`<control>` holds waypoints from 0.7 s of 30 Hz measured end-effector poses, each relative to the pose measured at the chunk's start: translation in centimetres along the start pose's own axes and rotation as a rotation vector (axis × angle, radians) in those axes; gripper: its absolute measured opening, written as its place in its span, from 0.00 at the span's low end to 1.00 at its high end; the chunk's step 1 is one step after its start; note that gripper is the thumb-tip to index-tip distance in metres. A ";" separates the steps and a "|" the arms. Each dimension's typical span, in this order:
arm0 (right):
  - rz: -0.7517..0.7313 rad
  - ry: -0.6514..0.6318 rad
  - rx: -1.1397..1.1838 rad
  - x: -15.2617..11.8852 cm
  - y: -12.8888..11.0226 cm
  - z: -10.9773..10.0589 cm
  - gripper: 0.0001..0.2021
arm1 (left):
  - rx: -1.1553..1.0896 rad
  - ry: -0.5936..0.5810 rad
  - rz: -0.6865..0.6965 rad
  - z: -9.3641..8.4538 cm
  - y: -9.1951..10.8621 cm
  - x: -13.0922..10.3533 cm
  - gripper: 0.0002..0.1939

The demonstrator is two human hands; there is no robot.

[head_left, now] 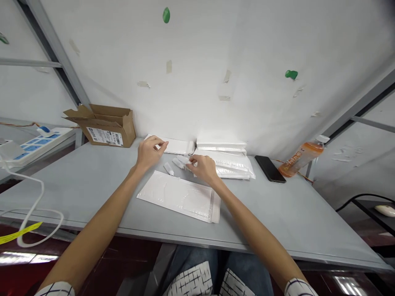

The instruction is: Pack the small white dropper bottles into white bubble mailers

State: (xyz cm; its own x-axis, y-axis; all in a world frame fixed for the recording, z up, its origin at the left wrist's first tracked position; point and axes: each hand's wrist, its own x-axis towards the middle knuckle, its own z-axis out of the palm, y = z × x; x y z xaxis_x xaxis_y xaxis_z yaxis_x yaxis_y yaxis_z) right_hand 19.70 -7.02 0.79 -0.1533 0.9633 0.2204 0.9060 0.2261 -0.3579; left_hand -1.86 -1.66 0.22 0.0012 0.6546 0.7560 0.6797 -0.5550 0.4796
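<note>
My left hand (pixel 152 151) is raised over the left end of a white padded envelope (pixel 177 146) at the back of the table, thumb and fingertips drawn together; anything between them is too small to make out. Bent fingers of my right hand (pixel 204 166) close on one of several small white plastic tubes (pixel 179 163) in the middle of the table. Another small white tube (pixel 168 168) lies a little to the left. Closer to me, a white bubble envelope (pixel 179 195) lies flat, its flap end to the right.
Behind my right hand is a stack of white padded envelopes (pixel 234 162). A black phone (pixel 270 169) and a tilted orange drink bottle (pixel 304 156) are at right. An open cardboard box (pixel 108 125) stands at back left, near a power strip (pixel 40 144) and a white cable (pixel 37 201).
</note>
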 end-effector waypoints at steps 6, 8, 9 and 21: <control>0.078 0.206 0.335 -1.7 4.3 -3.6 0.11 | -0.341 -0.435 0.094 -0.1 5.4 -2.1 0.16; 0.061 0.139 0.483 -3.3 6.3 -5.1 0.16 | -0.359 -0.723 0.139 0.6 6.4 -3.2 0.16; 0.049 0.046 0.556 -4.2 7.3 -5.8 0.18 | -0.342 -0.844 0.169 0.9 6.8 -3.8 0.17; 0.041 -0.552 0.678 -7.9 11.4 -7.7 0.12 | -0.238 -1.005 0.252 3.4 7.3 -7.6 0.16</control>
State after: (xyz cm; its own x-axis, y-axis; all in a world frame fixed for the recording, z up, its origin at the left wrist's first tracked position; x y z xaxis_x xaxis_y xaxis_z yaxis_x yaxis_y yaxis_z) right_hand 34.32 -13.14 1.95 -0.4540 0.8653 -0.2124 0.5120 0.0583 -0.8570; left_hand 5.61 -8.98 -3.55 0.8014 0.5696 0.1825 0.4145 -0.7488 0.5172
